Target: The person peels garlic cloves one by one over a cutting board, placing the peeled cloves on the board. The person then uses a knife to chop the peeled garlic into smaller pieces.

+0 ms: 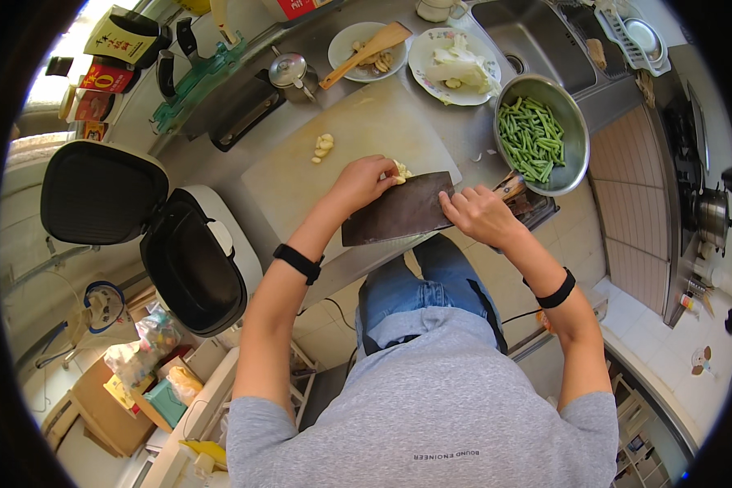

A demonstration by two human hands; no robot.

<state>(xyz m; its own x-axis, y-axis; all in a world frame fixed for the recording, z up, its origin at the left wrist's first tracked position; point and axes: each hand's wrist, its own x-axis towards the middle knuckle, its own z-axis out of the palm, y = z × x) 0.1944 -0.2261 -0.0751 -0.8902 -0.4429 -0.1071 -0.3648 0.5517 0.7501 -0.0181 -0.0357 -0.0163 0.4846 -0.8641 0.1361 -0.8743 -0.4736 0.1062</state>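
Observation:
A wide, dark-bladed cleaver (396, 210) lies slanted over the near edge of the white cutting board (348, 131). My right hand (479, 213) grips it where blade and handle meet, thumb against the blade; the wooden handle's end sticks out past the hand. On the blade's far side, my left hand (369, 178) has its bent fingertips on a small heap of cut garlic (402, 171). The blade and fingers partly hide that heap. Several peeled garlic cloves (323, 146) rest farther off on the board, left of my left hand.
Beside the board's right end stands a steel bowl (573, 122) of cut green beans. Behind are a flowered plate (424, 76) with cabbage leaves, a plate (340, 49) bearing a wooden spatula (366, 53), a lidded metal pot (293, 76) and a sink (537, 36). An open black-lined appliance (192, 262) sits left.

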